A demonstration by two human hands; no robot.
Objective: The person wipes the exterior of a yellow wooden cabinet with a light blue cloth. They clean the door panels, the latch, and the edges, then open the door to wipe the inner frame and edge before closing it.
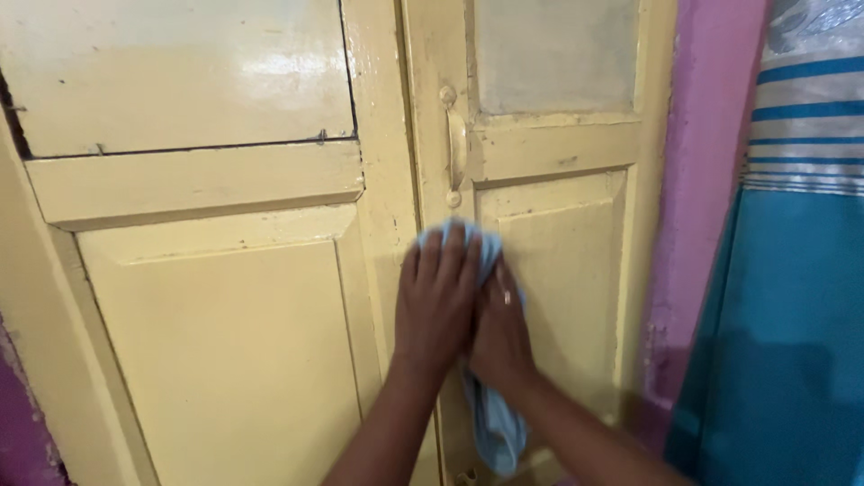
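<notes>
Glossy cream-painted wooden door (pixel 225 351), chipped in places; soft light-blue cloth (pixel 495 427); painted metal handle (pixel 455 148).
</notes>
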